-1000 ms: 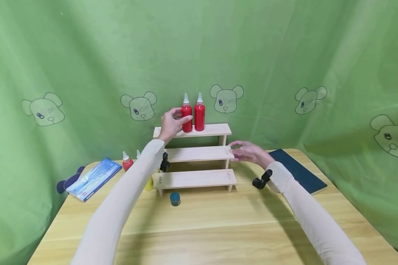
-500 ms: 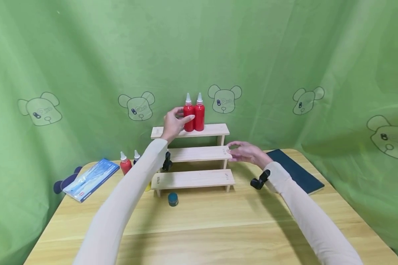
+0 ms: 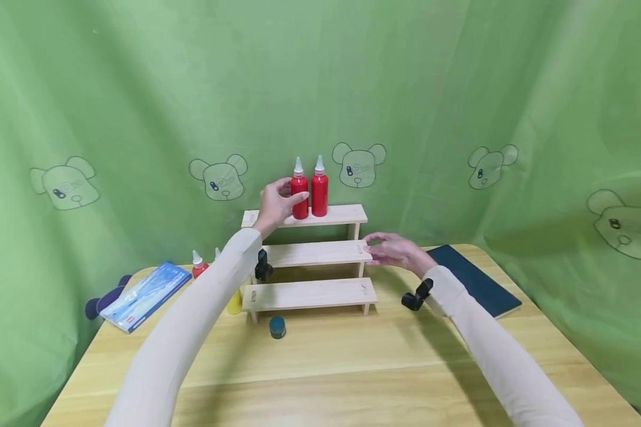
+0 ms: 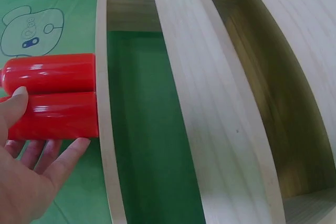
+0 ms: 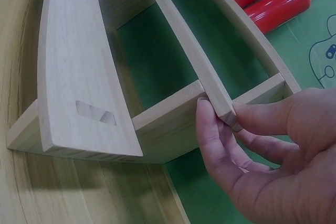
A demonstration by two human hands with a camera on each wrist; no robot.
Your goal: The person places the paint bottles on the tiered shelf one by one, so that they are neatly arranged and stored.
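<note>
Two red squeeze bottles with white pointed caps stand upright on the top tier of a three-tier wooden shelf [image 3: 310,295]. My left hand [image 3: 275,205] grips the left red bottle [image 3: 300,196], thumb in front and fingers behind. Just to its right is the other red bottle [image 3: 319,194]; in the left wrist view the held bottle [image 4: 58,115] lies right alongside it. My right hand [image 3: 395,251] pinches the right end of the middle tier; the right wrist view shows the thumb and fingers around the corner of that board [image 5: 210,83].
A small jar with a teal lid [image 3: 278,327] sits before the shelf. Left of it are a yellow bottle [image 3: 234,302], another red bottle [image 3: 200,268], and a blue box [image 3: 145,295] beside a purple object [image 3: 107,298]. A dark green board [image 3: 475,281] lies right. Green curtain hangs behind.
The left red bottle, in my left hand, moved right against the other bottle, then back slightly left, leaving a narrow gap in the head view. My right hand keeps its hold on the middle tier.
</note>
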